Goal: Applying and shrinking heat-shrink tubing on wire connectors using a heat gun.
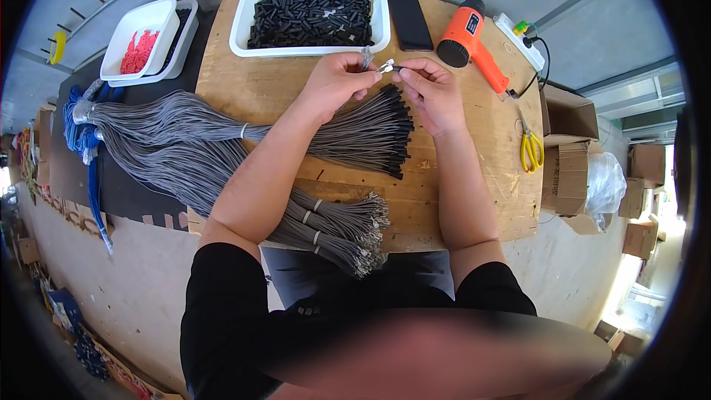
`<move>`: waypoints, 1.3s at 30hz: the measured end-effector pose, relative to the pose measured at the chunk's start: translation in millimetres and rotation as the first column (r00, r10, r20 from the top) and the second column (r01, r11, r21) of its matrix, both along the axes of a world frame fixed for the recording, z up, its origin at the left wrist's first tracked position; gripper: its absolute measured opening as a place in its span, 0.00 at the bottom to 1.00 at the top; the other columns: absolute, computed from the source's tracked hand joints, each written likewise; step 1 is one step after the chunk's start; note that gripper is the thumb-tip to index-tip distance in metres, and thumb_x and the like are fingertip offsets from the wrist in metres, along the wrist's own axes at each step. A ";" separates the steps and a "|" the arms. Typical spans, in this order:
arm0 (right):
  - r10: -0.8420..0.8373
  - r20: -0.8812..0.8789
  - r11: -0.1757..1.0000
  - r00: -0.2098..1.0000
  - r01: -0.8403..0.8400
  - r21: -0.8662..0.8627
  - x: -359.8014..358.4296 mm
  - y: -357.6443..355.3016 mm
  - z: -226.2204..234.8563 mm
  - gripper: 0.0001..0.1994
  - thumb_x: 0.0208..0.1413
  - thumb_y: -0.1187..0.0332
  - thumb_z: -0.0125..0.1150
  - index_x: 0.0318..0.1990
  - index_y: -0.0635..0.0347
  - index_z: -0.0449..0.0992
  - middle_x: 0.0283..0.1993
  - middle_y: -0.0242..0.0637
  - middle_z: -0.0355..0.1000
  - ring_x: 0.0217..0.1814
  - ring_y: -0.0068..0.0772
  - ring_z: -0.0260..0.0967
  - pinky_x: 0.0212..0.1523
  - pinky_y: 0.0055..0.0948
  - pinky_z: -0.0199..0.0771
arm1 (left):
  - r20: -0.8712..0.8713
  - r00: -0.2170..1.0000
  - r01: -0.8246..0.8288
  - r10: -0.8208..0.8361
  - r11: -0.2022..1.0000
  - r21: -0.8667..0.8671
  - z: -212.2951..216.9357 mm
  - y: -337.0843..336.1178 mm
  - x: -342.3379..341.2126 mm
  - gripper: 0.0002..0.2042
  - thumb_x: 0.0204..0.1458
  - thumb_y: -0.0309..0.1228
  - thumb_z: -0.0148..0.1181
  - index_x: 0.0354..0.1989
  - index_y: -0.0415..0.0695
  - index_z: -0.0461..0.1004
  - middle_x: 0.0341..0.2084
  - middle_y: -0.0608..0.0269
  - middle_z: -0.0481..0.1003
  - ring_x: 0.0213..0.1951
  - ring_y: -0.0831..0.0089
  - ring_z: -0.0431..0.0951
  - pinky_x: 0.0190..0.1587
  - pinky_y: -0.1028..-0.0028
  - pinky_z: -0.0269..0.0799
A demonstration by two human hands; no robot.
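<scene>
My left hand (337, 83) is closed in a pinch on a grey cable (366, 59), whose end carries small silver metal terminals (386, 66). Facing it, my right hand (435, 96) pinches a short black sleeve (398, 69) right at those terminals; whether the sleeve is around them I cannot tell. Just below both hands lies a bundle of grey cables (348, 133) with black sleeves on their ends. Nearer to me, several tied bundles of grey cables (326, 226) end in bare silver terminals.
Behind my hands stands a white tub (235, 33) of black sleeves, beside a black phone (412, 22). An orange heat gun (485, 63), a white power strip (518, 41) and yellow-handled scissors (530, 152) lie right. White trays (111, 67) with red and black pieces sit far left.
</scene>
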State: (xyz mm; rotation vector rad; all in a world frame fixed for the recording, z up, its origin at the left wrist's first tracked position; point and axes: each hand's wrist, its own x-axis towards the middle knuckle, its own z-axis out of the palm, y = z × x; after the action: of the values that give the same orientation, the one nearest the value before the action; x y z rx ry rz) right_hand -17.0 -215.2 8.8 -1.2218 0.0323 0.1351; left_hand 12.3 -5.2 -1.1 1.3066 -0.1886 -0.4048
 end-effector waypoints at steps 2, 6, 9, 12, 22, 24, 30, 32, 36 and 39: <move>0.003 0.034 1.000 0.999 -0.003 -0.014 0.5 1.3 -1.9 0.07 0.62 0.76 0.63 0.47 0.65 0.78 0.38 0.36 0.80 0.26 0.12 0.58 0.25 0.14 0.55 | 0.009 1.000 0.003 -0.003 1.000 -0.008 0.2 -0.1 -0.5 0.05 0.54 0.24 0.67 0.35 0.37 0.78 0.23 0.70 0.73 0.24 0.82 0.70 0.27 0.79 0.65; -0.006 0.071 1.000 0.997 0.008 -0.019 -0.4 1.4 -2.1 0.07 0.62 0.77 0.63 0.46 0.64 0.79 0.39 0.35 0.80 0.26 0.12 0.58 0.25 0.13 0.55 | 0.004 1.000 0.017 -0.017 1.000 0.001 2.1 1.3 -0.6 0.04 0.54 0.23 0.66 0.36 0.37 0.78 0.24 0.69 0.74 0.25 0.81 0.71 0.29 0.78 0.67; -0.021 0.094 1.000 0.995 0.021 0.007 0.0 0.6 -4.1 0.08 0.61 0.78 0.64 0.46 0.68 0.80 0.32 0.29 0.75 0.26 0.13 0.60 0.25 0.15 0.56 | -0.013 1.000 0.022 -0.022 1.000 0.023 3.1 1.4 -1.8 0.05 0.54 0.23 0.67 0.36 0.37 0.79 0.24 0.69 0.74 0.25 0.81 0.71 0.29 0.78 0.67; -0.028 0.133 0.999 0.991 0.024 0.031 -0.3 0.8 -5.0 0.08 0.61 0.80 0.63 0.46 0.68 0.80 0.32 0.29 0.75 0.25 0.13 0.58 0.25 0.15 0.56 | -0.026 0.999 0.035 -0.034 0.998 0.049 4.6 2.1 -2.3 0.05 0.53 0.24 0.67 0.36 0.36 0.79 0.24 0.69 0.75 0.25 0.81 0.71 0.29 0.78 0.66; -0.047 0.115 0.999 0.992 0.046 0.016 0.2 3.2 -5.2 0.06 0.61 0.77 0.64 0.44 0.66 0.80 0.34 0.33 0.78 0.26 0.14 0.60 0.25 0.15 0.57 | 0.014 0.999 0.036 -0.037 0.998 0.051 5.6 2.3 -4.4 0.07 0.53 0.25 0.68 0.35 0.34 0.80 0.23 0.69 0.75 0.24 0.83 0.71 0.27 0.82 0.65; -0.039 0.124 0.999 0.992 0.038 0.010 0.4 3.6 -5.6 0.05 0.61 0.77 0.64 0.43 0.66 0.80 0.35 0.33 0.79 0.26 0.14 0.60 0.25 0.15 0.57 | 0.017 0.999 0.040 -0.041 0.998 0.055 6.5 2.1 -4.6 0.07 0.53 0.25 0.69 0.35 0.34 0.80 0.23 0.69 0.75 0.24 0.83 0.71 0.27 0.82 0.65; -0.035 0.109 0.999 0.993 0.037 -0.020 0.0 5.0 -4.8 0.03 0.62 0.75 0.65 0.41 0.65 0.80 0.34 0.33 0.79 0.25 0.14 0.59 0.25 0.15 0.57 | 0.008 0.998 0.067 -0.068 0.997 0.043 0.2 2.7 -2.6 0.06 0.54 0.25 0.68 0.37 0.36 0.80 0.26 0.67 0.77 0.26 0.81 0.73 0.30 0.80 0.68; -0.080 0.112 0.997 0.991 0.079 0.009 0.0 4.1 -4.6 0.03 0.61 0.75 0.66 0.40 0.64 0.79 0.34 0.34 0.79 0.25 0.14 0.59 0.24 0.15 0.56 | -0.009 0.999 0.046 -0.046 0.998 -0.039 -1.6 2.0 -2.4 0.06 0.54 0.25 0.67 0.36 0.33 0.80 0.24 0.66 0.76 0.25 0.81 0.72 0.29 0.80 0.67; -0.092 0.104 0.996 0.990 0.093 0.002 2.5 -1.4 -6.4 0.04 0.63 0.72 0.64 0.40 0.64 0.79 0.34 0.36 0.79 0.25 0.14 0.59 0.24 0.15 0.55 | -0.033 0.997 0.063 -0.063 0.998 0.009 -2.3 3.8 -0.8 0.06 0.56 0.23 0.66 0.38 0.35 0.78 0.26 0.65 0.77 0.27 0.80 0.73 0.31 0.78 0.69; -0.026 0.014 0.989 1.000 0.024 0.144 1.6 -4.9 -3.1 0.07 0.66 0.68 0.61 0.41 0.64 0.78 0.35 0.37 0.79 0.24 0.15 0.59 0.22 0.15 0.54 | -0.033 0.997 0.064 -0.063 0.998 0.008 -1.0 4.1 -1.1 0.05 0.56 0.23 0.66 0.37 0.35 0.78 0.26 0.66 0.76 0.27 0.80 0.73 0.31 0.78 0.68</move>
State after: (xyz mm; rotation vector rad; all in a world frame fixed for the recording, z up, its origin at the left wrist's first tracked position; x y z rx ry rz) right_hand -15.4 -220.1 5.7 -1.0784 0.0237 0.1038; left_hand 11.2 -1.1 -2.1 1.3046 -0.2016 -0.4812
